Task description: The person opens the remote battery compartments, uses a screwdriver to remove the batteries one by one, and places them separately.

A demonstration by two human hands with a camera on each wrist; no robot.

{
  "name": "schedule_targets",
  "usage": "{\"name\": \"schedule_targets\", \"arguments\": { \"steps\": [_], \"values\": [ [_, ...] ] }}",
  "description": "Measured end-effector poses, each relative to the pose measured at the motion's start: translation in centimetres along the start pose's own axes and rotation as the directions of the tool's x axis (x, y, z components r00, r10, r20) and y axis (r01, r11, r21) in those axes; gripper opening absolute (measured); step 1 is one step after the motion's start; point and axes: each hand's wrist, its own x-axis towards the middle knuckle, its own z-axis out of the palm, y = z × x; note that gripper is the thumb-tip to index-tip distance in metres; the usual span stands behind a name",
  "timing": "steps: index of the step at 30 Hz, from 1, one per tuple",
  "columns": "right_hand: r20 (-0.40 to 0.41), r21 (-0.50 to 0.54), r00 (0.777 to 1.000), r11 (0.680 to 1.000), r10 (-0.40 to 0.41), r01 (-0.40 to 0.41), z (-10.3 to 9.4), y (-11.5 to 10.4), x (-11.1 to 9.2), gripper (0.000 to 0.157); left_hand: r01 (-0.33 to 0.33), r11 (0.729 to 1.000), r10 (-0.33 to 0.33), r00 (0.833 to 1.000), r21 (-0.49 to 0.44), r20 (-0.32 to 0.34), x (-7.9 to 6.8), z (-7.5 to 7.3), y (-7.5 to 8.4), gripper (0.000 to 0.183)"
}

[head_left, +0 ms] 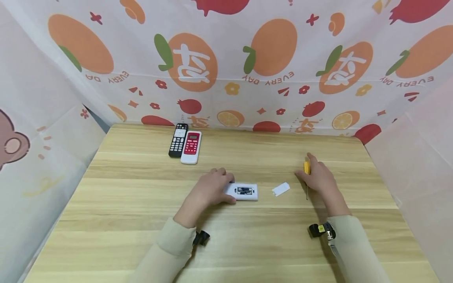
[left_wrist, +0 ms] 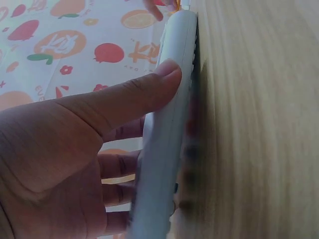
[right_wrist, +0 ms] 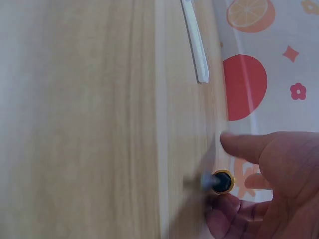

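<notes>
My left hand (head_left: pixel 212 188) grips the left end of a white remote control (head_left: pixel 230 191), thumb along one long edge and fingers at the other. Its back faces up, and the uncovered compartment shows batteries (head_left: pixel 244 191). To the right lies a small white battery cover (head_left: pixel 281 189), apart from both hands. My right hand (head_left: pixel 318 177) is around a screwdriver with a yellow handle (head_left: pixel 306 168), its shaft pointing toward me. In the right wrist view the thumb (right_wrist: pixel 244 145) stands apart from the screwdriver (right_wrist: pixel 223 181), while the curled fingers are close beside it.
A black remote control (head_left: pixel 178 140) and a white remote control with a red face (head_left: pixel 191 147) lie side by side at the back left of the wooden table (head_left: pixel 247 243). Fruit-patterned cloth (head_left: pixel 230 51) hangs behind the table's back edge.
</notes>
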Motion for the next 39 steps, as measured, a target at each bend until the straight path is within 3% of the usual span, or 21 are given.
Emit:
{"name": "schedule_targets", "arguments": {
  "steps": [12, 18, 21, 24, 27, 30, 33, 39],
  "values": [
    [-0.011, 0.046, 1.000, 0.999, -0.009, 0.009, -0.2, -1.8, 0.2, 0.068, 0.002, 1.000, -0.002, 1.000, 0.013, -0.005, 0.1, 0.2, 0.1, 0.062],
    [-0.132, 0.164, 0.984, 0.976, -0.120, 0.141, -0.5, -4.6, -1.4, 0.054, 0.001, 1.000, -0.001, 1.000, 0.012, -0.004, 0.1, 0.3, 0.1, 0.061],
    [-0.191, 0.311, 0.967, 0.924, -0.168, 0.222, -0.4, -6.4, -2.3, 0.055, -0.001, 1.000, 0.001, 1.000, 0.007, -0.003, 0.0, 0.2, 0.0, 0.061],
    [-0.234, 0.488, 0.953, 0.825, -0.192, 0.286, -0.2, -8.3, -3.0, 0.055, 0.003, 1.000, -0.003, 1.000, 0.008, 0.001, 0.0, 0.2, -0.1, 0.061],
    [-0.276, 0.602, 0.938, 0.723, -0.210, 0.340, 0.1, -9.8, -3.4, 0.054, 0.005, 1.000, -0.005, 1.000, 0.007, 0.008, 0.1, 0.4, -0.1, 0.062],
    [-0.311, 0.648, 0.921, 0.657, -0.236, 0.387, 0.2, -11.5, -3.9, 0.054, 0.006, 1.000, -0.006, 1.000, 0.000, 0.020, 0.2, 0.5, -0.1, 0.064],
    [-0.338, 0.652, 0.903, 0.627, -0.264, 0.427, -0.1, -13.2, -4.8, 0.052, 0.005, 1.000, -0.005, 1.000, -0.001, 0.029, 0.2, 0.4, -0.2, 0.064],
    [-0.342, 0.627, 0.891, 0.633, -0.300, 0.454, -0.3, -15.2, -6.1, 0.049, -0.008, 1.000, 0.008, 0.999, 0.003, 0.031, 0.2, 0.3, -0.4, 0.062]
  ]
}}
